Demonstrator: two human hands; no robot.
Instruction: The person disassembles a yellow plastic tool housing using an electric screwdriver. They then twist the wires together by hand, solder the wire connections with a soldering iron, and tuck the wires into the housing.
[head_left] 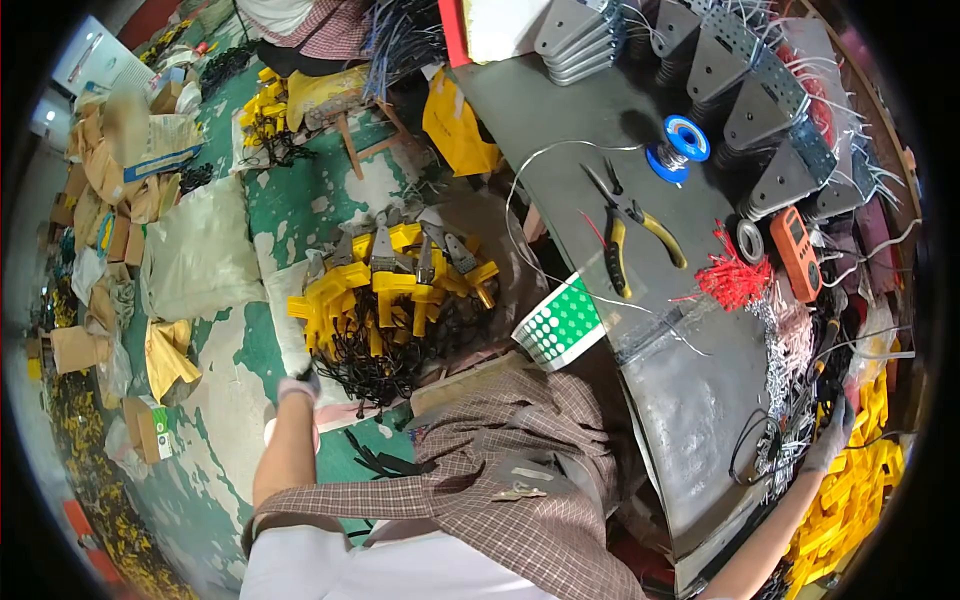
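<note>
My left hand, in a pale glove, is low at the left beside a heap of yellow plastic parts with grey metal pieces and tangled black cables. Its fingers are small and dark here, so their grip does not show. Stretched to the far right, my right hand, also gloved, is at the table's edge beside a pile of yellow pieces. Black and white wires lie close to it. Its fingers are partly hidden, and I cannot make out whether they hold anything.
On the grey table lie pliers, a blue solder spool, red wire pieces, an orange meter and stacked metal brackets. A green cup is at its edge. Cartons and bags line the left; another person sits ahead.
</note>
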